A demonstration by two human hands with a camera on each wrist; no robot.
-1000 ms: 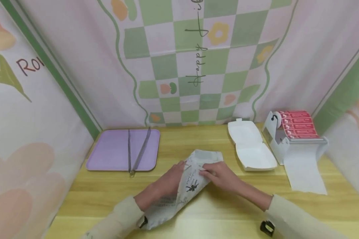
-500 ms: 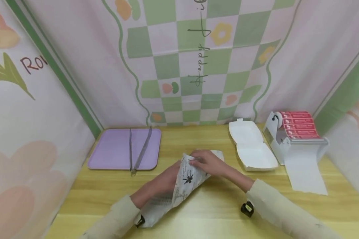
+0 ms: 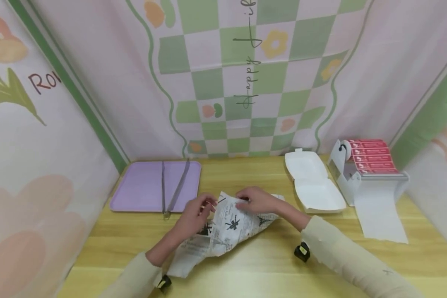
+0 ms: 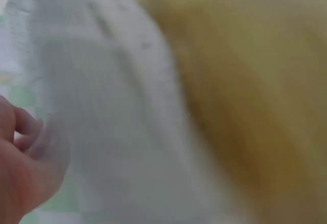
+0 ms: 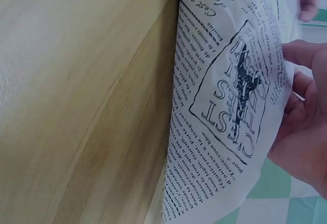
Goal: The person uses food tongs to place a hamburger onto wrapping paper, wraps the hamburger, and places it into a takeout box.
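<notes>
A sheet of newsprint-patterned wrapping paper [image 3: 232, 225] lies folded over on the table, its upper edge raised between the two hands. My right hand [image 3: 258, 200] pinches that raised edge, the thumb on the printed front and the other fingers behind. The same grip shows in the right wrist view, where the hand [image 5: 306, 116] is at the paper's edge [image 5: 225, 106]. My left hand [image 3: 195, 217] is at the left of the fold, fingers loosely bent beside the paper. In the left wrist view that hand [image 4: 33, 162] is blurred next to the pale paper [image 4: 112, 121].
At the back left, metal tongs [image 3: 176, 188] lie across a purple tray [image 3: 138, 186]. An opened white clamshell box [image 3: 316, 188] stands at the back right, beside a dispenser [image 3: 344, 178] with a roll of red labels [image 3: 372, 155] and a hanging white strip [image 3: 380, 211].
My left hand has come out from behind the paper's fold and moved slightly left. The right hand has shifted left to the raised edge, and the fold has been pulled over leftward.
</notes>
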